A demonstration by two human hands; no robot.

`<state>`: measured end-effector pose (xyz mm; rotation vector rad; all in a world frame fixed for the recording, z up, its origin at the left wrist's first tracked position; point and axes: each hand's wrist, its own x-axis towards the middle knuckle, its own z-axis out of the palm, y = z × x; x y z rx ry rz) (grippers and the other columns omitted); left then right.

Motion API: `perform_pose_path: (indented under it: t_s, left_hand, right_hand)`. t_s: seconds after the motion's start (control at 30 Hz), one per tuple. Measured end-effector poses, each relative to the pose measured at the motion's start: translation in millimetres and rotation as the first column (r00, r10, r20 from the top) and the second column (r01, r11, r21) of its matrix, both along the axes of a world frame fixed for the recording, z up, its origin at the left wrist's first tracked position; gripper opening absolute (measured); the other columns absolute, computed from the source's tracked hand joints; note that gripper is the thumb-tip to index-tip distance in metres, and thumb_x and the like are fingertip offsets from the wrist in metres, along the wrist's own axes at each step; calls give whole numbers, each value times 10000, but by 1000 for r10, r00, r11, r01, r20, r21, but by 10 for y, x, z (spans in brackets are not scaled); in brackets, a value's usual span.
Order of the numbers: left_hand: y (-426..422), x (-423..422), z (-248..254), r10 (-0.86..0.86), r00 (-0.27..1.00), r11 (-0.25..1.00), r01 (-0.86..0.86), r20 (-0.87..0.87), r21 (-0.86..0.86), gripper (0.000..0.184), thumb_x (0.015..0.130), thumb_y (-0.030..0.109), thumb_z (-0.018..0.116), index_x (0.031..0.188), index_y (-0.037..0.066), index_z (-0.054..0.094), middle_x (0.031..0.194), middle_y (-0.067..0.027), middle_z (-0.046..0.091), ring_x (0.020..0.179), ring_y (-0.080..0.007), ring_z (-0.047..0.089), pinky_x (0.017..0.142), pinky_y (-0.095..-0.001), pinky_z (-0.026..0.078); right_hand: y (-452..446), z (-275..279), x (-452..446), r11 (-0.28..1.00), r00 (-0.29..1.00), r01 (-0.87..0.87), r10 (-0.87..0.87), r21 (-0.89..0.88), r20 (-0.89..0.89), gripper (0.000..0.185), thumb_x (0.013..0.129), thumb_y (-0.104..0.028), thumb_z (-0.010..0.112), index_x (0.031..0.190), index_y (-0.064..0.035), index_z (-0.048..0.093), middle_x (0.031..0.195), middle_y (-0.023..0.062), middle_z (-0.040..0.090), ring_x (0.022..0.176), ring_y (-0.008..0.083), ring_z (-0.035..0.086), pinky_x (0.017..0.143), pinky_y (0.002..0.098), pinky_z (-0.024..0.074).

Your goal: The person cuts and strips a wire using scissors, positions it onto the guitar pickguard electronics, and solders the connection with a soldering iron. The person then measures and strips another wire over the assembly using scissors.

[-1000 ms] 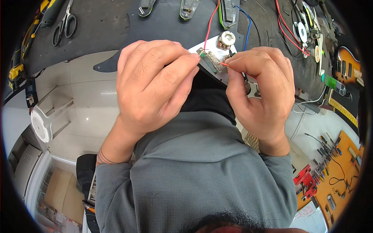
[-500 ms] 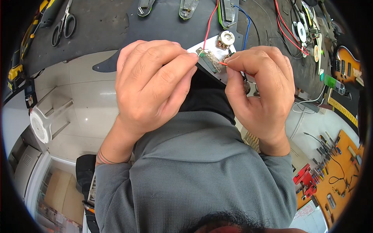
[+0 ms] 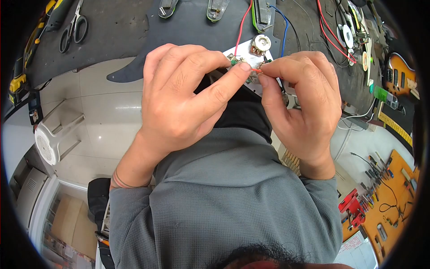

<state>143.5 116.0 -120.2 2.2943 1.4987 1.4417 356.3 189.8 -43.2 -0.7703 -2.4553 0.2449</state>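
My right hand (image 3: 304,96) is closed in a pinch on a short red wire (image 3: 256,70), which sticks out to the left from the fingertips. My left hand (image 3: 183,92) is on the selector switch (image 3: 235,59), thumb stretched toward the red wire and forefinger bent behind it; what the fingers hold is hidden. The switch sits on a silvery plate (image 3: 244,48) on a black guitar pickguard (image 3: 134,69). Above my right fingertips is a round potentiometer (image 3: 261,43). A longer red wire (image 3: 242,27) and a blue wire (image 3: 286,31) run up from this area.
Several pickups (image 3: 215,10) line the pickguard's far side. Scissors (image 3: 75,29) lie on the dark bench at left. Loose red wire (image 3: 333,40) and spools (image 3: 347,36) crowd the right. A white stool (image 3: 47,143) stands below left; a tool board (image 3: 389,201) is at lower right.
My left hand has shifted right, and its thumb now reaches across the switch to the short red wire's end. My right hand keeps its pinch, nearly still.
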Motion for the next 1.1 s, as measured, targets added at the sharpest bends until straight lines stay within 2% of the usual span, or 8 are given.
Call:
perform_pose_path:
  t_s: [0.3, 0.57, 1.1]
  left_hand:
    - [18, -26, -1, -32, 999, 999, 32, 15, 15, 504, 729, -6, 815, 1222, 90, 860, 1117, -66, 768, 988, -266, 719, 870, -417, 502]
    - [32, -43, -15, -39, 997, 999, 38, 65, 17, 378, 785, -42, 857, 1151, 50, 828, 1090, -83, 803, 989, -293, 758, 893, -415, 536]
    - [38, -37, -15, -33, 995, 999, 32, 89, 17, 372, 796, -47, 857, 1153, 48, 811, 1082, -79, 798, 974, -290, 757, 876, -403, 534]
  right_hand:
    - [21, -37, -9, 999, 999, -27, 26, -21, -44, 294, 772, 125, 855, 1025, 4, 768, 904, 96, 744, 775, 241, 657, 670, 356, 495]
    - [21, -45, -25, 999, 999, -28, 28, -18, -40, 297, 768, 116, 858, 1026, -13, 790, 888, 93, 722, 773, 254, 658, 681, 368, 500]
    - [-21, 12, -55, 1000, 999, -8, 8, 1, 32, 300, 754, 90, 876, 1017, -35, 801, 878, 65, 689, 773, 228, 637, 684, 358, 490]
